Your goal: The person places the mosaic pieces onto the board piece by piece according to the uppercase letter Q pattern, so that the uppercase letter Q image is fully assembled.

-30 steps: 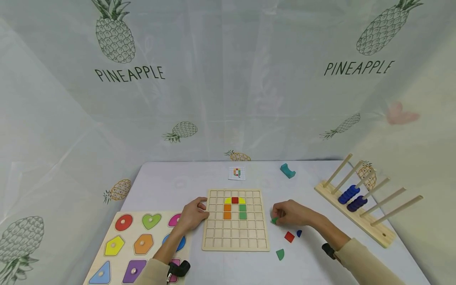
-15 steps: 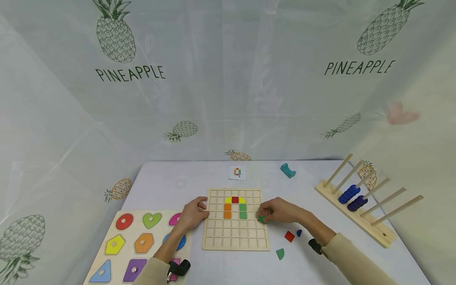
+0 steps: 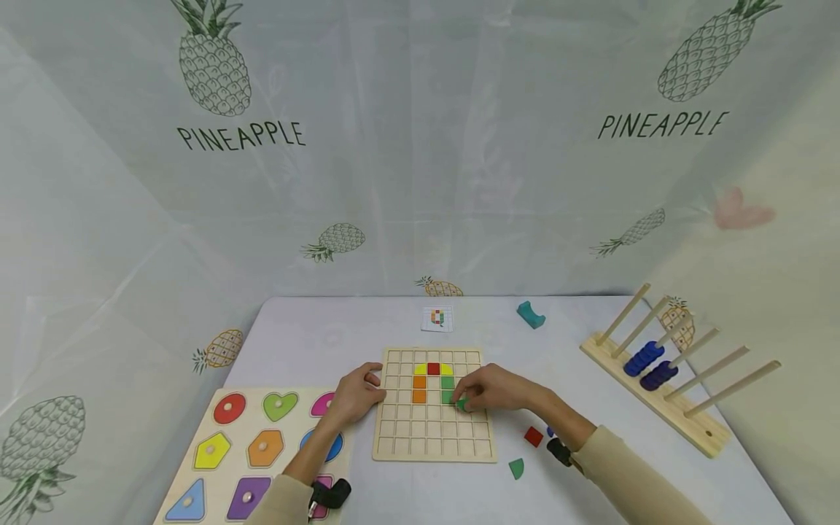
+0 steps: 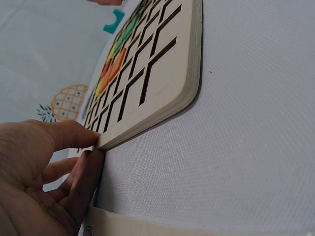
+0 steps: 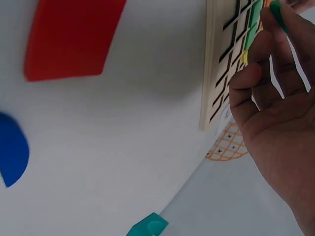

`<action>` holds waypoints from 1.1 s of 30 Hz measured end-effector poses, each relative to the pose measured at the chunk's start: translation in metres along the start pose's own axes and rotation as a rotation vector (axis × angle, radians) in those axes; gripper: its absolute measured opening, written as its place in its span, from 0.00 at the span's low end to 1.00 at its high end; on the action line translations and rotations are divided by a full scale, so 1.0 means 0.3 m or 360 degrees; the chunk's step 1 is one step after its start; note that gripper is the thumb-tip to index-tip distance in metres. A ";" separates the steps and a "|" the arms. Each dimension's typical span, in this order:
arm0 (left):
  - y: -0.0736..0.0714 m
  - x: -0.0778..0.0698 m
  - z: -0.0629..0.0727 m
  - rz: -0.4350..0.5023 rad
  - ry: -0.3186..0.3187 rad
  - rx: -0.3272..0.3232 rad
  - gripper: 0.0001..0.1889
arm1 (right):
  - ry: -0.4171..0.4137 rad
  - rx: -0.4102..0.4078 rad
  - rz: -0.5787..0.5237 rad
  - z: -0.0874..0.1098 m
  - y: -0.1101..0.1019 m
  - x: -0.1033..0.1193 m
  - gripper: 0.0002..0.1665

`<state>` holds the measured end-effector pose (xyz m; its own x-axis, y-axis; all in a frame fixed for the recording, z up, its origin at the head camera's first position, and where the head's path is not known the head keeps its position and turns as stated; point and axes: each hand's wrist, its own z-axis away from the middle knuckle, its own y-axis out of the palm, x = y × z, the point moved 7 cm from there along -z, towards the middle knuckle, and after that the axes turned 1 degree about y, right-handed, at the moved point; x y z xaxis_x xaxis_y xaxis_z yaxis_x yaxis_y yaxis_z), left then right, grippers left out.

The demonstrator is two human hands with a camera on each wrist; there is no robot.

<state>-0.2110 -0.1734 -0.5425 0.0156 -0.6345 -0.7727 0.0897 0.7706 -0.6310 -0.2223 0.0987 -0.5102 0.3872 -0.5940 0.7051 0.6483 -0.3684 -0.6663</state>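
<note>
In the head view my left hand [image 3: 357, 394] rests against the left edge of a wooden grid board [image 3: 402, 446]; the left wrist view shows fingertips touching that edge. My right hand [image 3: 495, 388] is over the board's right part, pinching a small green tile [image 3: 462, 405] between thumb and fingers. The held tile's full shape is hidden; its edge [image 5: 278, 15] shows in the right wrist view. Yellow, red, orange [image 3: 418, 389] and green tiles [image 3: 448, 382] form an arch in the grid. The held tile is close to the lower green one.
Right of the board lie a red tile [image 3: 534, 436], a green quarter-circle tile [image 3: 516, 468] and a partly covered blue piece [image 5: 11, 150]. Behind are a pattern card [image 3: 437, 319] and a teal block [image 3: 530, 315]. A shape puzzle [image 3: 246, 415] is left, a peg abacus [image 3: 656, 397] right.
My right hand has moved left from the table beside the board to over its grid, carrying the green tile. The left hand has stayed at the board's edge.
</note>
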 end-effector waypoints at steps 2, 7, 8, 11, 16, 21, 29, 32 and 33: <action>0.002 0.000 0.001 -0.0001 -0.0003 0.0000 0.29 | -0.0010 0.0007 -0.0018 -0.009 0.008 0.003 0.10; 0.006 0.000 0.003 0.0000 -0.0006 0.0004 0.29 | -0.0070 0.0019 -0.0033 -0.025 0.022 0.016 0.10; 0.007 0.000 0.003 0.0001 -0.0007 0.0005 0.29 | -0.0080 0.0019 -0.0031 -0.028 0.025 0.019 0.09; 0.006 -0.001 0.005 0.0006 -0.0014 0.0006 0.29 | -0.0070 0.0018 -0.0019 -0.039 0.033 0.029 0.09; 0.003 -0.003 0.006 0.0013 -0.0017 0.0004 0.29 | -0.0097 0.0025 -0.0013 -0.066 0.050 0.065 0.10; 0.002 0.001 0.004 0.0005 -0.0008 -0.0010 0.29 | -0.0147 0.0026 -0.0046 -0.104 0.072 0.100 0.11; 0.000 0.006 0.000 -0.0004 0.0011 -0.0007 0.29 | -0.0173 -0.0028 0.0014 -0.154 0.104 0.130 0.10; -0.002 0.003 0.000 -0.0017 0.0013 -0.0010 0.29 | -0.0158 -0.0053 0.0059 -0.165 0.114 0.140 0.10; -0.003 0.002 0.000 -0.0020 0.0014 -0.0011 0.29 | -0.0150 -0.0057 0.0079 -0.168 0.118 0.143 0.10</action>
<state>-0.2110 -0.1744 -0.5425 0.0058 -0.6437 -0.7652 0.0831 0.7629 -0.6411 -0.2156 0.0241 -0.5159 0.4794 -0.5426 0.6898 0.6035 -0.3668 -0.7080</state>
